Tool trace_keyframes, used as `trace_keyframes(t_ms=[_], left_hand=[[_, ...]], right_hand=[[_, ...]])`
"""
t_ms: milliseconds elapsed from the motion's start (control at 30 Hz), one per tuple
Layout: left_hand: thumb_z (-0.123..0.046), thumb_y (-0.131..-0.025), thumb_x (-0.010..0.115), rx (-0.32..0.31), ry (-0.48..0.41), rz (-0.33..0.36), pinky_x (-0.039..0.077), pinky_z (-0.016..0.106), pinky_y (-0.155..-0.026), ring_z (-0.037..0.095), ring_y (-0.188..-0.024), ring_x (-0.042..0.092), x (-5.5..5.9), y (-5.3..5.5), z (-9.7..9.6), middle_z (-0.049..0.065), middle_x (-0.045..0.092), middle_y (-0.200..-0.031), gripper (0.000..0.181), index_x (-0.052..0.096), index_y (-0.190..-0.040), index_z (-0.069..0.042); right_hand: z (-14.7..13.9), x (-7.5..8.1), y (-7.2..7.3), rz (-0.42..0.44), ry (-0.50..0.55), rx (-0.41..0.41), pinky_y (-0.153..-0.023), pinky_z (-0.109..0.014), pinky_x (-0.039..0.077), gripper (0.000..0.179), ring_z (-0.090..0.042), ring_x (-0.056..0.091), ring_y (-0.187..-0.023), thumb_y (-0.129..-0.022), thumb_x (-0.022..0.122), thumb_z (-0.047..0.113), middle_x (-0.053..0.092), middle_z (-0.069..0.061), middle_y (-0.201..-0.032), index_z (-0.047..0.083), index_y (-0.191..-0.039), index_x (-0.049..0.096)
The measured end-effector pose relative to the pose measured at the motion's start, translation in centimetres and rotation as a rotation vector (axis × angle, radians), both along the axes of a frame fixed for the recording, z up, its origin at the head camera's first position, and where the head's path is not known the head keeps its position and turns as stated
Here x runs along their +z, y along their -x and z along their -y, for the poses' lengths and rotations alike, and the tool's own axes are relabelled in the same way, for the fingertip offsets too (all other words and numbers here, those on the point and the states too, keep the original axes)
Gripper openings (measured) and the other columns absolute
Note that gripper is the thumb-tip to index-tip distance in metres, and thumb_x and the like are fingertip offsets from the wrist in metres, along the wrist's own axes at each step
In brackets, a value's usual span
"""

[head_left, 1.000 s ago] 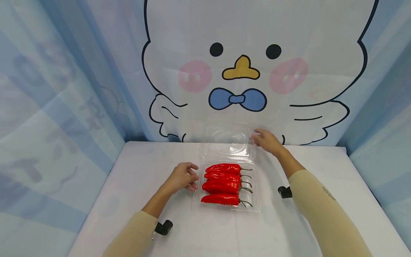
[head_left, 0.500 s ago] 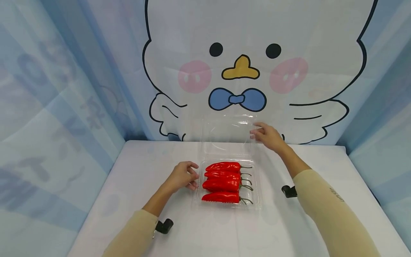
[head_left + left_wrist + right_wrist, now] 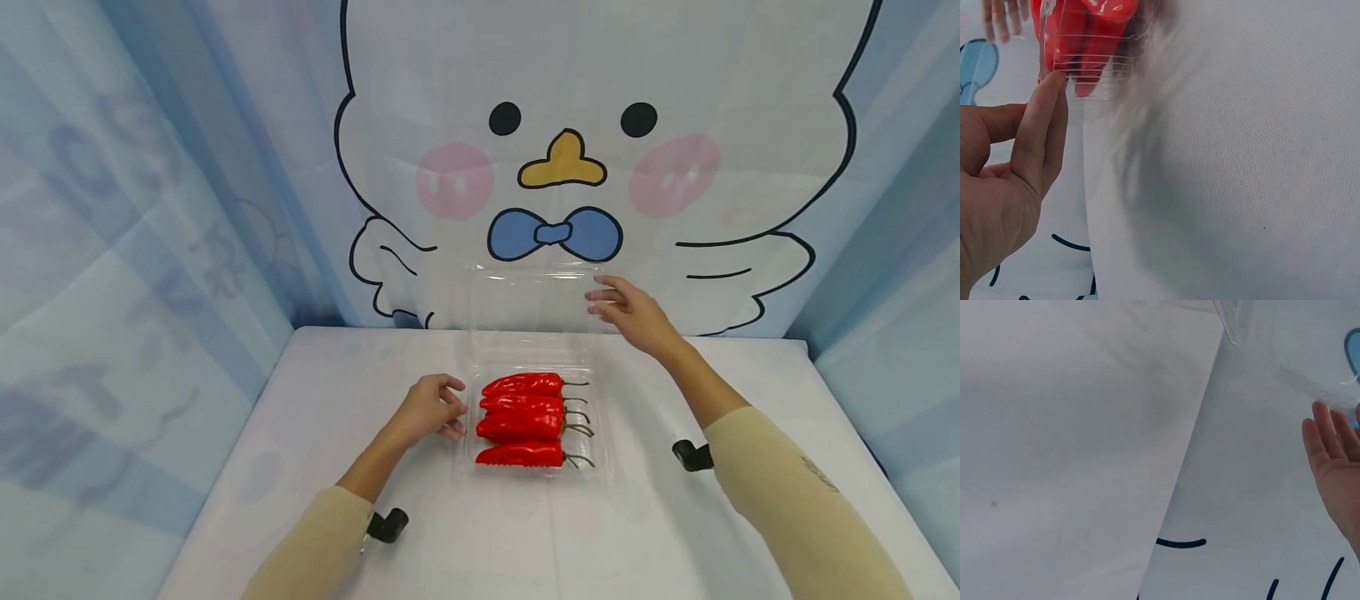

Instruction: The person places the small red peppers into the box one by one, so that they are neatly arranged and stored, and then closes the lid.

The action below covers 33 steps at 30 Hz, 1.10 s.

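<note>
A clear plastic clamshell box [image 3: 604,454] lies on the table, its see-through lid [image 3: 536,312] raised at the far side. Several glossy red peppers [image 3: 525,423] with green stems lie side by side in its base. Beside the base's left wall is my left hand [image 3: 430,408]; in the left wrist view its fairly straight fingertips [image 3: 1054,81] touch the ribbed plastic. My right hand [image 3: 633,312] is at the lid's right edge, and the right wrist view shows extended fingers [image 3: 1330,434] against that rim. The right thumb is mostly out of that view.
The white table [image 3: 345,367] ends just behind the box, against a hanging cloth [image 3: 750,150] printed with a cartoon bird. Blue curtains [image 3: 135,292] hang at both sides. A black camera mount [image 3: 387,526] sits on the left sleeve, another [image 3: 692,456] by the right.
The lid has swung up from leaning far back to nearly upright, my right hand rising slightly with it. My left hand has stayed beside the base.
</note>
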<state>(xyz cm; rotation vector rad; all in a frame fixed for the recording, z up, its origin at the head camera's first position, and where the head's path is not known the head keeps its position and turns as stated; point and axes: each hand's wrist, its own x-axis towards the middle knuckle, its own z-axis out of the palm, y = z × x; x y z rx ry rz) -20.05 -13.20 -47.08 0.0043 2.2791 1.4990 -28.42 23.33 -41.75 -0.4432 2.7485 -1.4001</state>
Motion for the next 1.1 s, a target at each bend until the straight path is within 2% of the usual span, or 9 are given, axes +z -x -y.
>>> trace_keyframes(t_ms=[200, 300, 367, 433, 500, 567, 833, 967, 1100], left_hand=[[-0.001, -0.097, 0.068, 0.005, 0.002, 0.001, 0.064, 0.031, -0.059, 0.018, -0.061, 0.073, 0.0, 0.1, -0.1, 0.015, 0.068, -0.094, 0.040, 0.057, -0.135, 0.003], [-0.001, -0.097, 0.068, 0.009, 0.002, 0.003, 0.064, 0.031, -0.059, 0.018, -0.061, 0.073, 0.0, 0.2, -0.1, 0.014, 0.067, -0.094, 0.039, 0.057, -0.134, 0.003], [-0.001, -0.097, 0.068, 0.011, 0.000, 0.002, 0.064, 0.031, -0.059, 0.018, -0.061, 0.073, 0.0, 0.2, -0.1, 0.014, 0.067, -0.094, 0.039, 0.057, -0.134, 0.003], [-0.001, -0.097, 0.068, 0.013, -0.006, 0.003, 0.064, 0.031, -0.059, 0.018, -0.061, 0.073, -0.1, 0.3, -0.1, 0.015, 0.067, -0.094, 0.039, 0.057, -0.134, 0.003], [0.000, -0.097, 0.068, 0.016, -0.012, 0.002, 0.064, 0.031, -0.059, 0.018, -0.061, 0.073, -0.1, 0.3, -0.1, 0.015, 0.067, -0.093, 0.038, 0.057, -0.133, 0.003], [0.000, -0.097, 0.068, 0.015, -0.017, -0.001, 0.064, 0.031, -0.059, 0.018, -0.060, 0.073, -0.1, 0.3, -0.1, 0.015, 0.067, -0.093, 0.038, 0.057, -0.133, 0.003], [0.000, -0.097, 0.068, 0.012, -0.023, -0.015, 0.064, 0.031, -0.058, 0.018, -0.060, 0.073, -0.1, 0.3, -0.1, 0.015, 0.067, -0.093, 0.038, 0.057, -0.133, 0.004], [0.000, -0.097, 0.067, 0.015, -0.028, -0.019, 0.064, 0.031, -0.058, 0.019, -0.060, 0.073, -0.2, 0.4, 0.0, 0.015, 0.066, -0.093, 0.038, 0.057, -0.133, 0.004], [0.000, -0.097, 0.067, 0.010, -0.032, -0.028, 0.064, 0.031, -0.057, 0.018, -0.061, 0.073, -0.3, 0.3, 0.0, 0.015, 0.066, -0.094, 0.038, 0.057, -0.133, 0.004]], right_hand=[[-0.3, 0.5, -1.2, -0.087, -0.022, 0.032, -0.110, -0.057, 0.048, 0.050, -0.039, 0.060, -0.132, -0.107, 0.056, 0.016, 0.061, -0.020, -0.144, 0.006, -0.155, 0.042], [-0.4, 0.8, -1.8, -0.118, -0.031, 0.035, -0.108, -0.057, 0.051, 0.049, -0.039, 0.060, -0.131, -0.107, 0.056, 0.016, 0.061, -0.020, -0.142, 0.007, -0.154, 0.044], [-0.5, 0.9, -2.3, -0.125, -0.044, 0.030, -0.104, -0.045, 0.057, 0.048, -0.038, 0.061, -0.127, -0.107, 0.057, 0.016, 0.061, -0.020, -0.141, 0.008, -0.153, 0.044], [-0.7, 1.0, -2.8, -0.123, -0.057, 0.027, -0.097, -0.027, 0.059, 0.048, -0.037, 0.062, -0.124, -0.107, 0.058, 0.017, 0.061, -0.020, -0.139, 0.009, -0.152, 0.045], [-0.8, 1.0, -3.4, -0.121, -0.063, 0.028, -0.090, -0.012, 0.053, 0.047, -0.036, 0.062, -0.120, -0.106, 0.058, 0.017, 0.062, -0.021, -0.136, 0.009, -0.151, 0.045], [-1.0, 1.1, -3.9, -0.122, -0.060, 0.031, -0.084, -0.006, 0.049, 0.047, -0.033, 0.063, -0.116, -0.106, 0.059, 0.017, 0.063, -0.021, -0.133, 0.010, -0.150, 0.046], [-1.2, 1.2, -6.5, -0.141, -0.093, 0.027, -0.078, -0.012, 0.054, 0.046, -0.023, 0.063, -0.100, -0.105, 0.061, 0.015, 0.064, -0.011, -0.113, 0.014, -0.149, 0.049], [-1.2, 1.1, -7.7, -0.131, -0.076, 0.047, -0.079, -0.014, 0.056, 0.045, -0.021, 0.067, -0.096, -0.105, 0.062, 0.016, 0.065, -0.011, -0.114, 0.013, -0.148, 0.049], [-1.4, 0.8, -8.6, -0.101, -0.012, 0.066, -0.081, -0.014, 0.057, 0.038, -0.015, 0.069, -0.094, -0.105, 0.059, 0.011, 0.064, -0.014, -0.117, 0.005, -0.142, 0.049]])
